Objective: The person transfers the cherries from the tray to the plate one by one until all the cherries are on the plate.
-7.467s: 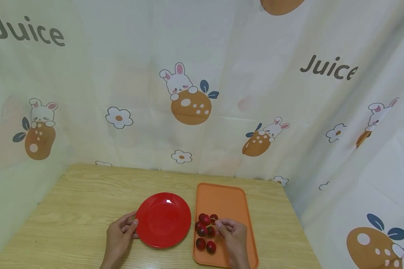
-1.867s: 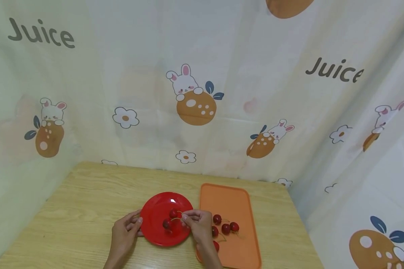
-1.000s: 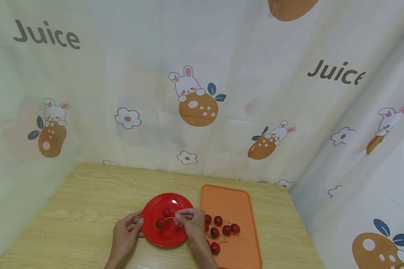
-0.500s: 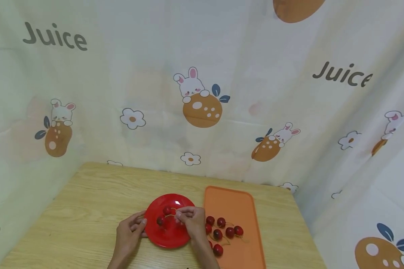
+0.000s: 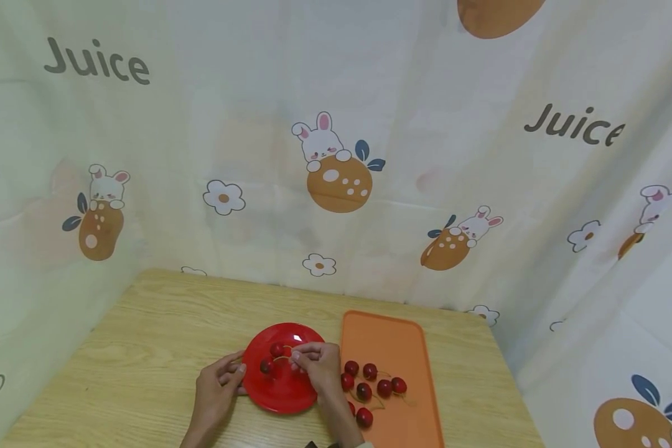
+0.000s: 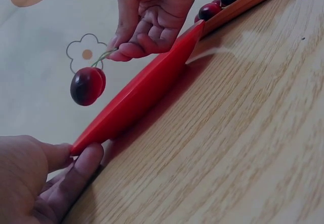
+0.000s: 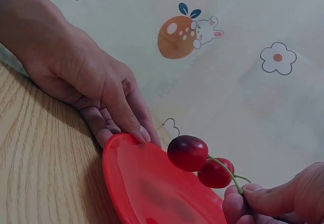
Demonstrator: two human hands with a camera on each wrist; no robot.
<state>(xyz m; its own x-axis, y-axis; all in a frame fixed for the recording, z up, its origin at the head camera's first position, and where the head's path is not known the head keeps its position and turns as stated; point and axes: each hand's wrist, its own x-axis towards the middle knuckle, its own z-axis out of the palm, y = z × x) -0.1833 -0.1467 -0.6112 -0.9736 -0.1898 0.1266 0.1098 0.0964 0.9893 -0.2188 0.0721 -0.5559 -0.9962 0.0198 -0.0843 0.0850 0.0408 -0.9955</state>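
My right hand (image 5: 320, 368) pinches the green stems of a pair of dark red cherries (image 5: 266, 366) between thumb and fingers. The two cherries (image 6: 86, 87) hang side by side over the round red plate (image 5: 291, 397), clear of its surface in the left wrist view. At the plate's left rim, my left hand (image 5: 215, 387) grips the edge, thumb on top and fingers underneath. In the right wrist view the plate (image 7: 147, 193) shows a dark reflection below the cherries (image 7: 188, 153).
An orange tray (image 5: 381, 336) lies right of the plate, with several loose cherries (image 5: 364, 391) on its nearer half, stems attached. Both rest on a wood-grain table (image 5: 145, 348). Behind stands a curtain (image 5: 246, 236) printed with rabbits, fruit and flowers.
My right hand has gone from the cherries on the tray to above the plate, carrying the pair by its stems; lately it hardly moves. My left hand keeps hold of the rim.
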